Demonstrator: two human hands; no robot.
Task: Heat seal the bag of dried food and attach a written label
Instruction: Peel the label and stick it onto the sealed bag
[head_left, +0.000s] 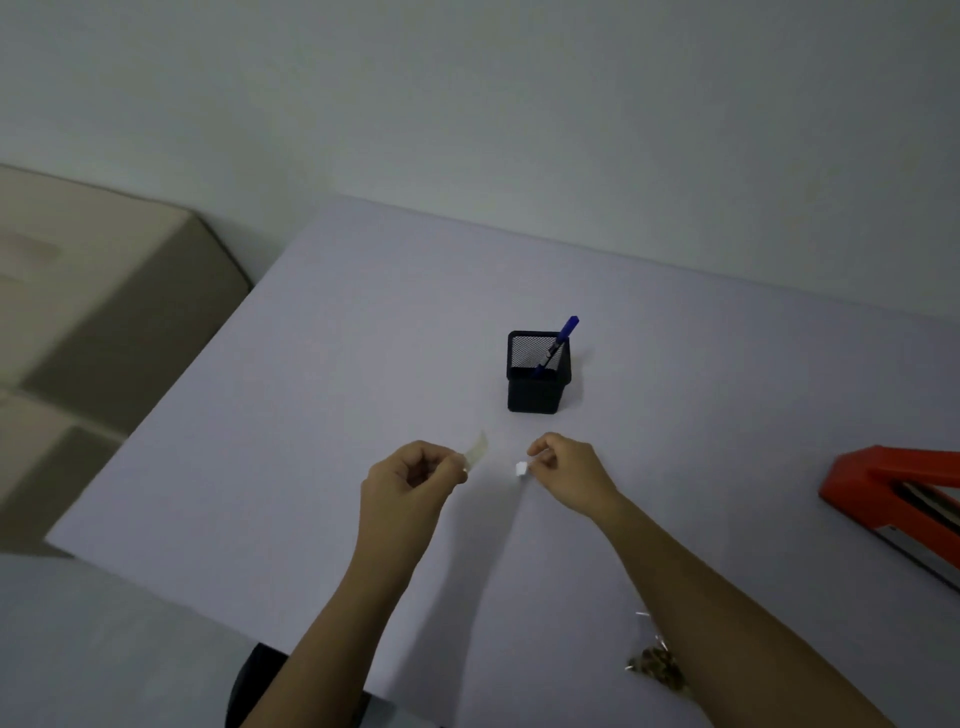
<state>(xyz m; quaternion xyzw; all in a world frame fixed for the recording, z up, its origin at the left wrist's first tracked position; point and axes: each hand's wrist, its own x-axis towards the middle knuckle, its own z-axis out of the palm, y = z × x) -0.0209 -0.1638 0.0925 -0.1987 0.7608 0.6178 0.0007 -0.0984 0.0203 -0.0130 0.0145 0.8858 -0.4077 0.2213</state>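
My left hand (410, 475) pinches a pale, translucent strip (477, 451) that looks like a label backing, raised above the white table (322, 353). A short gap to the right, my right hand (563, 467) pinches a small white piece (521, 469), likely the label. The two pieces are apart. The clear bag of dried food (657, 667) lies near the table's front edge, partly hidden under my right forearm. The orange heat sealer (893, 499) sits at the right edge of view.
A black mesh pen holder (537, 382) with a blue pen (560, 340) stands beyond my hands. Beige cabinets (88, 291) sit left of the table, and a wall runs behind it.
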